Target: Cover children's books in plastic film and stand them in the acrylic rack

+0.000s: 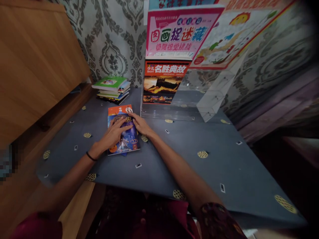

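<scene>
A blue-purple book (127, 144) marked (22) lies on the table on top of an orange-covered book (113, 110), whose top strip shows above it. A bit of another blue cover peeks out below. My left hand (112, 136), with a dark band at the wrist, lies flat across the blue-purple book, fingers stretched and apart. At that book's upper right edge, my right hand (141, 124) rests with its fingers extended, the fingertips touching the cover. Neither hand lifts anything.
A clear acrylic rack (209, 96) stands at the back, holding a red-and-black book (164, 81), a pink book (174, 36) and larger picture books. A stack of books (112, 84) sits back left, near a wooden cabinet (37, 49). The grey-blue tablecloth (179, 142) has pineapple prints.
</scene>
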`<state>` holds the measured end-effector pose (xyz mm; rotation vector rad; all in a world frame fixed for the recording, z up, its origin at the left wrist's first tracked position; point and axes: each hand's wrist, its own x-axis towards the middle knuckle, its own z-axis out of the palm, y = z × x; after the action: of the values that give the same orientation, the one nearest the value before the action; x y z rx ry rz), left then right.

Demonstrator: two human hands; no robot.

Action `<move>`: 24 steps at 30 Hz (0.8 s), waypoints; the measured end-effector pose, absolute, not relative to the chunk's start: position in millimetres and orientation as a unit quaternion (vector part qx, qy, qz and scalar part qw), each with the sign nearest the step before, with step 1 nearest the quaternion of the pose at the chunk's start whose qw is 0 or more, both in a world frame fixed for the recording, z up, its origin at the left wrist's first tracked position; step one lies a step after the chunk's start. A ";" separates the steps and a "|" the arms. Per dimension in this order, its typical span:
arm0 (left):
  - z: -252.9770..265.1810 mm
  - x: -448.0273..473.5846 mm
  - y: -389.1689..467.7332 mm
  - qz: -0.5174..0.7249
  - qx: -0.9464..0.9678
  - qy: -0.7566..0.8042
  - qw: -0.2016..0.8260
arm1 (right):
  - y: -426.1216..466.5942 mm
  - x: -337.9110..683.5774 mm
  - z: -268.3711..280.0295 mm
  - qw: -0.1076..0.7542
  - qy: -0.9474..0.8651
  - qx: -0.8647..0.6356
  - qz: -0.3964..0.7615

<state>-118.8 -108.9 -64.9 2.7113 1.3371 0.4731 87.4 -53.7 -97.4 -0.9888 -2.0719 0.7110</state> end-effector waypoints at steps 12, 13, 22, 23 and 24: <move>-50.0 -109.9 -164.4 0.089 0.924 0.362 0.079 | -53.6 88.1 -97.7 0.370 -0.805 -0.377 0.269; -50.1 -109.5 -165.3 0.089 0.923 0.365 0.079 | -53.4 88.0 -98.1 0.368 -0.806 -0.379 0.268; -52.2 -112.9 -172.1 0.099 0.924 0.352 0.108 | -55.5 85.7 -97.3 0.368 -0.804 -0.390 0.256; -52.6 -113.0 -173.5 0.101 0.924 0.353 0.106 | -56.7 85.4 -96.4 0.368 -0.804 -0.391 0.255; -53.0 -113.2 -174.1 0.104 0.924 0.353 0.104 | -58.0 85.1 -95.5 0.366 -0.805 -0.393 0.253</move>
<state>-113.2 -174.1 -53.0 2.7260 1.0413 0.3054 85.1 -58.0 -95.5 -1.0104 -2.0683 0.6512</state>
